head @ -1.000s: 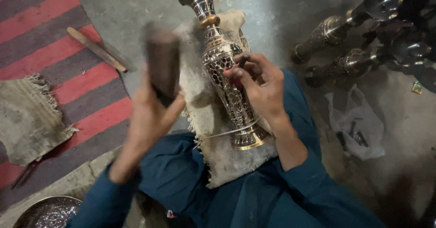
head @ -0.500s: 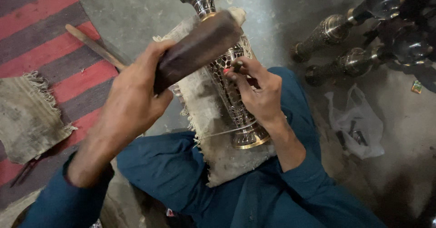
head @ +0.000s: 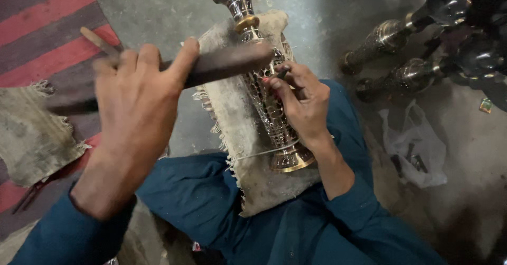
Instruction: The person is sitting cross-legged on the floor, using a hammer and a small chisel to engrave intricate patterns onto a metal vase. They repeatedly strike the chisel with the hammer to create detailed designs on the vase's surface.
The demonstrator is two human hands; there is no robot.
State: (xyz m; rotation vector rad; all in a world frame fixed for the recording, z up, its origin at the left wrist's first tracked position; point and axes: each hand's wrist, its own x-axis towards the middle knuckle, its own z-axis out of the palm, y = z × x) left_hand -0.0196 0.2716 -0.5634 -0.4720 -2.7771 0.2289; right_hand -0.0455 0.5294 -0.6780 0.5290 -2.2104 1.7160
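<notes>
**Q:** Fingers first: what is each hand doing?

**A:** Fingers of the left hand (head: 138, 98) are closed around a dark wooden mallet (head: 222, 67), held level above the work with its far end over the vase. Fingers of the right hand (head: 301, 98) are pinched shut on a thin dark chisel (head: 281, 75), its tip set against the side of the vase.

**Q:** Where is the vase?

**A:** An ornate metal vase (head: 266, 104), pierced with a fine cut-out pattern, lies on its side on a frayed, dirty cloth pad (head: 237, 133). The pad rests across the person's lap, which is clothed in teal fabric. The vase's brass foot points toward the person and its dark neck points away.

**Q:** Which step does this look like?

**A:** It reads as chasing or piercing the pattern, with the mallet poised close over the chisel. Whether mallet and chisel are touching cannot be told.

**Q:** What would a next move call for?

**A:** By my judgement, a short, controlled tap squarely on the chisel's head, with the right hand keeping the tip steady so it does not skid across the metal.

**Q:** What else is nearby?

**A:** Similar metal vases (head: 391, 35) lie on the concrete floor at upper right, beside a crumpled plastic bag (head: 412, 149). A red and grey striped rug (head: 47, 22) is at left, with a wooden stick (head: 97, 40) on its edge.
</notes>
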